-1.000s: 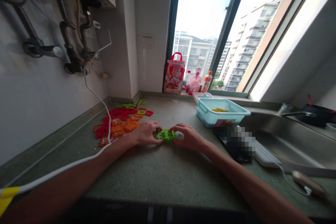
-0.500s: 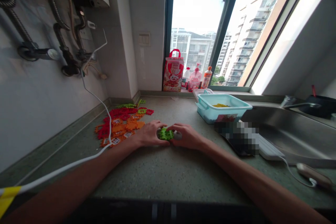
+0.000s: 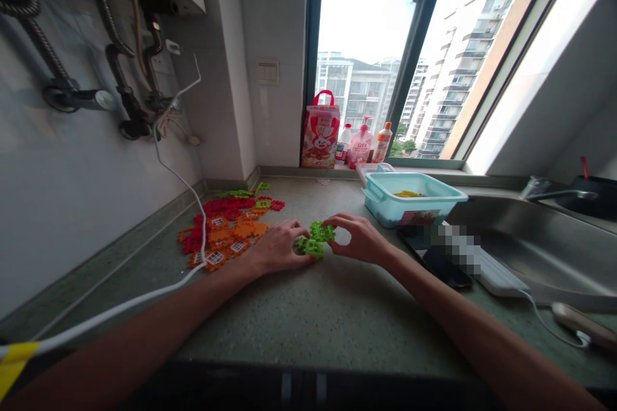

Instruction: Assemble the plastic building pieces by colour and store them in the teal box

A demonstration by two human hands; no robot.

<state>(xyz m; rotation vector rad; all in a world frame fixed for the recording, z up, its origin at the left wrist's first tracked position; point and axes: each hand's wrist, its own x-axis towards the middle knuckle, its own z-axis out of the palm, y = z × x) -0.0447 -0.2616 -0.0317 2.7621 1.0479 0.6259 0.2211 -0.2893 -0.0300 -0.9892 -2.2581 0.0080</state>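
Over the middle of the counter, my left hand (image 3: 285, 245) grips a light green plastic building block (image 3: 312, 247) between thumb and fingers. A second green building block (image 3: 322, 230), held at its right edge by my right hand (image 3: 359, 237), sits just above and behind the first. The two touch or overlap, but I cannot tell whether they are joined. To the left of my left hand lies a pile of flat interlocking pieces, with red pieces (image 3: 225, 212) behind orange pieces (image 3: 247, 230). Some of them have white window inserts (image 3: 214, 258).
A light blue plastic box (image 3: 409, 209) with yellow pieces (image 3: 407, 194) stands at the right, beside the sink (image 3: 569, 250). A partly blurred dark device and a white power strip (image 3: 501, 279) lie before it. A white cable (image 3: 144, 298) crosses the left side.
My right hand has moved up and slightly right with its green block, which now shows apart from the one in my left hand. The view has shifted slightly.
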